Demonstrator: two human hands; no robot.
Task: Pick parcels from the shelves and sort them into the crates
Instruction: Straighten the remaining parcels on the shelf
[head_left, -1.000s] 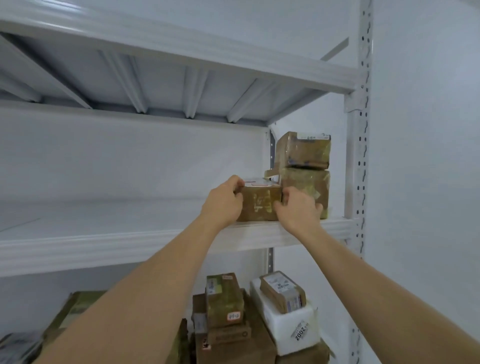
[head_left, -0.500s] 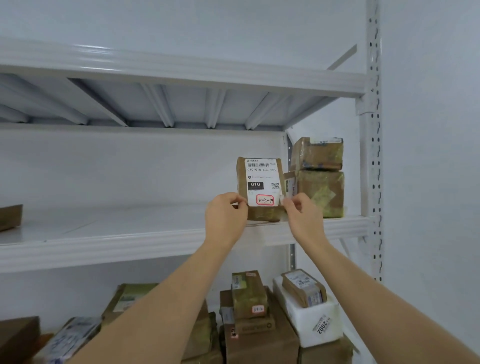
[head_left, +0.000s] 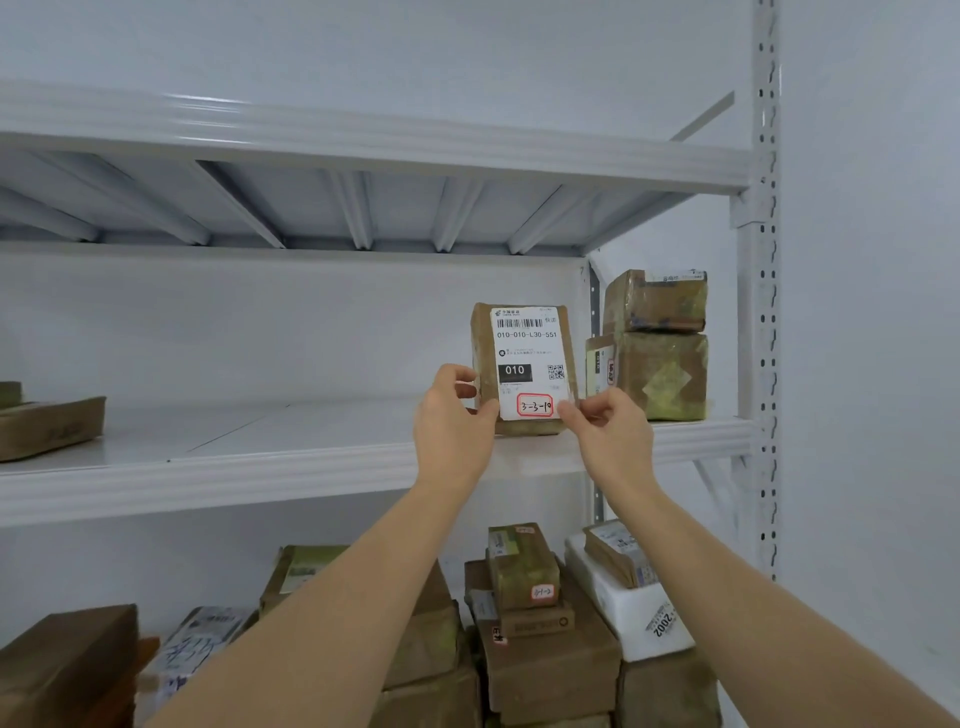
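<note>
Now the left hand (head_left: 453, 415) and right hand (head_left: 613, 431) each pinch a lower corner of the labelled parcel (head_left: 524, 364), tilted upright at the front edge of the shelf (head_left: 260, 467), just left of the stacked boxes (head_left: 652, 345). Such light corner pinches could slip, dropping it onto the parcels below the shelf.

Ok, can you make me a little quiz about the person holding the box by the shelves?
1. True or false: both hands hold the brown cardboard parcel with the white label upright at the white metal shelf.
2. What is handwritten inside the red box on its label?
3. Which sits right of it? A) two stacked brown parcels B) a crate C) a bottle

Key:
1. True: left hand and right hand pinch its lower edges with their fingers.
2. 3-3-10.
3. A.
</note>
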